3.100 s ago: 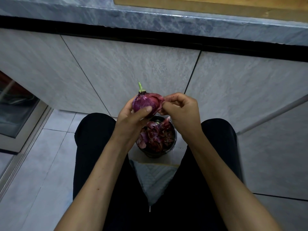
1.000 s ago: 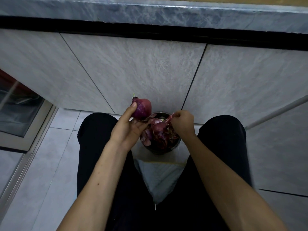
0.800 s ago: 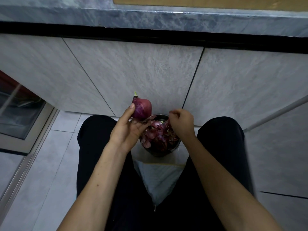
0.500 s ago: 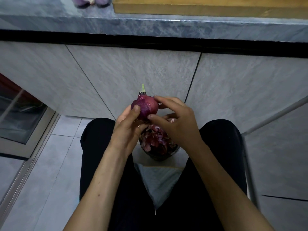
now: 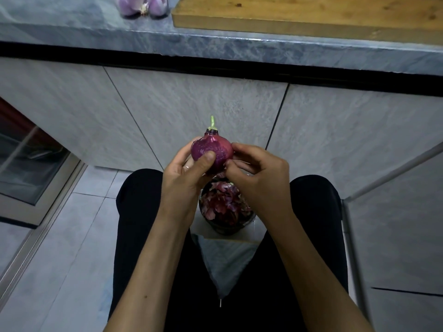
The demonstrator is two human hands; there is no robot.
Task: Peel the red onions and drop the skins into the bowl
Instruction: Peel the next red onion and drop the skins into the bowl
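A red onion (image 5: 212,149) with a short green sprout on top is held upright above my lap. My left hand (image 5: 185,174) grips it from the left, thumb pressed on its front. My right hand (image 5: 260,173) touches the onion's right side, fingertips curled against the skin there. Directly below, a dark bowl (image 5: 227,230) sits between my knees, filled with purple onion skins (image 5: 224,203). The hands hide the bowl's upper rim.
A grey stone counter edge (image 5: 215,44) runs across the top, with two peeled onions (image 5: 142,6) and a wooden cutting board (image 5: 306,15) on it. Grey cabinet doors face me. A glass-fronted unit (image 5: 26,168) stands at the left on the tiled floor.
My right hand dropped a piece of skin into the bowl, then came back up to the onion's right side. My left hand raised the onion again; the view tilted up.
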